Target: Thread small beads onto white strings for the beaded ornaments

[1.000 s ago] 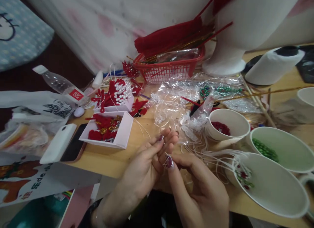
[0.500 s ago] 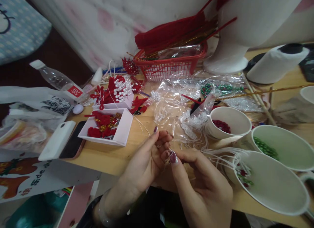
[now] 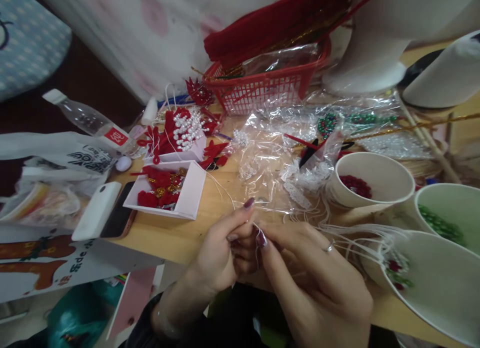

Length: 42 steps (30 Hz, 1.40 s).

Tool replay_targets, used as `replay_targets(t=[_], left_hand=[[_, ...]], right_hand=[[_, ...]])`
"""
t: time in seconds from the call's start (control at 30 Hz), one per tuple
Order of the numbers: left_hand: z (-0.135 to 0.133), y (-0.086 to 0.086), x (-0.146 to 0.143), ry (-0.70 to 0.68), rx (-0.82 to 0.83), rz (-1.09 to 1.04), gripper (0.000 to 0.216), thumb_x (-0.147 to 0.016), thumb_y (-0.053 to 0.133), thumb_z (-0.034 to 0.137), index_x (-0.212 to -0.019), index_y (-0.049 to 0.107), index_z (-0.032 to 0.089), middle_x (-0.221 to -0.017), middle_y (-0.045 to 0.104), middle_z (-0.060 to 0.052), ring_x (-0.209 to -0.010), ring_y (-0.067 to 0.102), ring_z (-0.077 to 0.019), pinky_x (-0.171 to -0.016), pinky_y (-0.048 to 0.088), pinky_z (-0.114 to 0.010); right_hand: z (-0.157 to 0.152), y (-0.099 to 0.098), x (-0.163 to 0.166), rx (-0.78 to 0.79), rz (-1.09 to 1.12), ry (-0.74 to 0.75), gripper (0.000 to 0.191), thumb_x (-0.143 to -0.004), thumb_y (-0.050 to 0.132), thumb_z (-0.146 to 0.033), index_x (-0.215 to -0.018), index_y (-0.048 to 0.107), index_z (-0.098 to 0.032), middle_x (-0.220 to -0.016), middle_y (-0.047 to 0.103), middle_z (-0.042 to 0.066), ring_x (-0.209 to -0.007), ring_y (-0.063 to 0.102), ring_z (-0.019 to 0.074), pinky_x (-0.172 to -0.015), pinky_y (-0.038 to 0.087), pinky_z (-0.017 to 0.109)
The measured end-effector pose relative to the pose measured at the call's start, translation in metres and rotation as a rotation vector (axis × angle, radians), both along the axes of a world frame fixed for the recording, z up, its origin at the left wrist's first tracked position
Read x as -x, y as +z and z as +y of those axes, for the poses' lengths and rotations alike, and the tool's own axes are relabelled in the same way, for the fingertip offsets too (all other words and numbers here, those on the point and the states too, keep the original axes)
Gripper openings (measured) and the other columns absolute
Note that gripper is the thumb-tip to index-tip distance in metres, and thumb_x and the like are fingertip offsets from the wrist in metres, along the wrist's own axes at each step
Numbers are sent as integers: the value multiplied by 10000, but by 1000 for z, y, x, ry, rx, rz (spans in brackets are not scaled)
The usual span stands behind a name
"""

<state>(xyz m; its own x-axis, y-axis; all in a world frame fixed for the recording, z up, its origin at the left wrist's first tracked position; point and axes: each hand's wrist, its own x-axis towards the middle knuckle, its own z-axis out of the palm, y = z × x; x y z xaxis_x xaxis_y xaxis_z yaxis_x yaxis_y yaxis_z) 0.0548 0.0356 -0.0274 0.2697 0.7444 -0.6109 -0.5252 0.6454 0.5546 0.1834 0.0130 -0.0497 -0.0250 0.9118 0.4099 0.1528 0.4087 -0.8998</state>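
Note:
Close together over the table's front edge, my two hands work on a thin white string (image 3: 258,253). My left hand (image 3: 221,245) is closed, its thumb pressed to the curled index finger with the string at the tips. Thumb and index finger of my right hand (image 3: 307,268) pinch the same string, which hangs a little below them. Any bead on it is too small to make out. To the right, a white cup (image 3: 442,288) has white cords over its rim, with red and green beads at their ends.
Behind are a cup (image 3: 375,203) of dark red beads, a cup (image 3: 465,203) of green beads, crumpled clear plastic (image 3: 262,163) and a red basket (image 3: 262,90). At left stand a white box (image 3: 189,203) of red pieces, phones (image 3: 118,213) and a bottle (image 3: 88,118).
My left fingers have curled in and closed on the string, where they were more open before. My right hand keeps its pinch. The view has shifted slightly.

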Motion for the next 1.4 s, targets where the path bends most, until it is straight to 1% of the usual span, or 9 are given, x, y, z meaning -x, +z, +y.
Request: replay_targets(t=[0.13, 0.33, 0.43, 0.57, 0.8, 0.93, 1.07, 1.2, 1.4], left_hand=[[-3, 0, 4, -33, -70, -20, 719, -636, 817, 471, -507, 162, 204, -474, 168, 103, -400, 97, -9, -367, 89, -126], [-8, -5, 7, 53, -96, 0, 525, -657, 771, 422, -541, 304, 211, -518, 191, 91, -433, 145, -50, -367, 121, -149], [-8, -5, 7, 22, -83, -48, 506, -662, 779, 421, -536, 341, 201, -523, 232, 83, -438, 135, -50, -376, 87, -166], [-7, -6, 8, -14, -107, -159, 415, -760, 713, 369, -569, 394, 184, -575, 307, 58, -453, 121, -53, -407, 64, -181], [-5, -8, 8, 4, -108, -142, 229, -803, 656, 294, -683, 504, 173, -646, 369, 35, -468, 220, -61, -380, 172, -151], [-5, -9, 9, -11, -101, -168, 316, -837, 661, 340, -655, 464, 173, -623, 348, 51, -442, 198, -44, -366, 214, -120], [-6, -10, 12, -77, -118, -173, 393, -840, 689, 373, -620, 430, 175, -560, 301, 78, -395, 138, -23, -330, 183, -101], [-7, -8, 12, -109, -179, -171, 437, -860, 674, 393, -587, 412, 174, -505, 257, 96, -366, 106, -16, -312, 165, -97], [-8, -4, 8, -42, -200, -92, 473, -823, 728, 397, -562, 414, 160, -521, 272, 91, -393, 116, -10, -335, 162, -86]], right_hand=[[-3, 3, -2, -16, -22, 28, 238, -861, 648, -54, -1011, 708, -228, -884, 711, 12, -791, 694, 128, -658, 590, 223], [-7, 7, -5, 7, -45, 66, 211, -865, 648, -84, -997, 695, -242, -886, 724, 34, -782, 704, 170, -643, 607, 279], [-7, 8, -5, -8, -74, 50, 173, -868, 651, -94, -962, 683, -236, -861, 718, 30, -768, 696, 161, -656, 602, 271], [-6, 9, -5, -6, -85, 36, 157, -871, 651, -83, -929, 671, -228, -857, 709, 17, -780, 687, 138, -693, 595, 249], [-4, 7, -7, -24, -103, 24, 141, -869, 653, -104, -926, 688, -228, -826, 699, 20, -735, 677, 144, -612, 576, 258], [-6, 8, -4, 5, -77, -26, 115, -880, 643, -120, -873, 686, -227, -802, 701, 12, -724, 673, 139, -621, 568, 255], [-7, 10, -3, 55, -59, -49, 128, -885, 642, -119, -873, 696, -234, -810, 701, 9, -734, 672, 143, -635, 565, 264], [-5, 9, -8, 28, -103, -7, 137, -892, 649, -140, -958, 706, -245, -856, 710, 11, -736, 679, 146, -617, 558, 262], [-3, 7, -16, -60, -234, 95, 189, -901, 622, -149, -1025, 714, -260, -840, 720, 31, -734, 683, 193, -607, 580, 320]])
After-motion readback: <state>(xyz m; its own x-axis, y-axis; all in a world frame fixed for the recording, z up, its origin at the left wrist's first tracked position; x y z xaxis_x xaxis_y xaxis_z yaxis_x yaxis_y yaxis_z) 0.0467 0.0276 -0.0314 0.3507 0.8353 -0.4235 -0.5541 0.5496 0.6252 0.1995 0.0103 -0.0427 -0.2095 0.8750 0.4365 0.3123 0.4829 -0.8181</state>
